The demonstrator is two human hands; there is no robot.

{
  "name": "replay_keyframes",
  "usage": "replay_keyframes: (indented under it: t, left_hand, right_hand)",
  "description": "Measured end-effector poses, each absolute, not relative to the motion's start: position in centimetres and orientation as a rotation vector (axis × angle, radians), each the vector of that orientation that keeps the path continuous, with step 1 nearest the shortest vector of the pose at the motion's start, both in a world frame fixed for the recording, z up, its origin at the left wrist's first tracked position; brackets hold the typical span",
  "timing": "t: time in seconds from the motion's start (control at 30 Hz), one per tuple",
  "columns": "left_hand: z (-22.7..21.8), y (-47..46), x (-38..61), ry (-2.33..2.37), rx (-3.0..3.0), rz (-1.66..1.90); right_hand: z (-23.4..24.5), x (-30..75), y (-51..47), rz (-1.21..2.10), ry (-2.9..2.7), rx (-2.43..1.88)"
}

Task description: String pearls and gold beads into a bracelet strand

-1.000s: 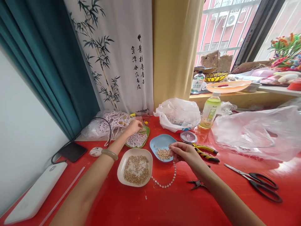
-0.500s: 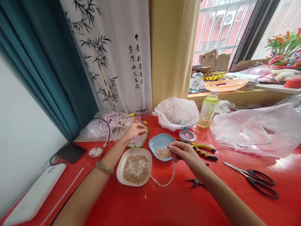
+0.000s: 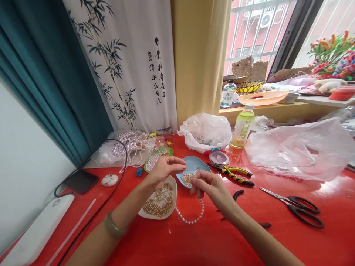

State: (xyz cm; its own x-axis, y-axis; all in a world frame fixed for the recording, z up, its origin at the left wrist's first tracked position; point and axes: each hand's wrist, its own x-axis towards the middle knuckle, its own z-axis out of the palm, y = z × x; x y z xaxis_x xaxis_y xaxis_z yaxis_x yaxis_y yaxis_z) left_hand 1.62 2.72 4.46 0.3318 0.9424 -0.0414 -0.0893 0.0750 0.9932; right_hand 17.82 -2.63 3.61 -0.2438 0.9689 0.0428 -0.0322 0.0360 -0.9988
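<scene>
From my right hand [image 3: 208,184], closed in a pinch, hangs a string of white beads [image 3: 191,221], which curves down onto the red table. My left hand [image 3: 164,172] is just left of it, thumb and fingertips brought together; whatever is between them is too small to make out. Below the left hand lies a cream dish [image 3: 174,192] of small gold beads [image 3: 158,207], partly covered by that hand. Behind both hands stands a blue dish [image 3: 194,162] with gold pieces [image 3: 187,179]. A green leaf-shaped dish [image 3: 169,150] of pale pearl beads [image 3: 152,162] is beyond the left wrist.
Right of my hands lie yellow-black pliers [image 3: 237,175], a clear spool [image 3: 219,158] and scissors [image 3: 294,207]. Dark-handled pliers [image 3: 264,225] are partly under my right forearm. A drink bottle [image 3: 243,127] stands behind, between plastic bags. Leftward are a phone [image 3: 84,181] and a black cable [image 3: 126,159].
My left hand has moved from the green dish rightward and nearer, close to my right hand. The right hand still holds the bead string. The view has shifted slightly.
</scene>
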Motion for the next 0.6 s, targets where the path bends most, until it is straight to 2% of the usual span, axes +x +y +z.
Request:
replay_keyframes:
  t: [0.6]
  left_hand:
    - [5.1, 1.2, 2.1, 0.997, 1.411, 0.999]
  right_hand:
    - [3.8, 17.8, -3.2, 1.291, -1.412, -1.088]
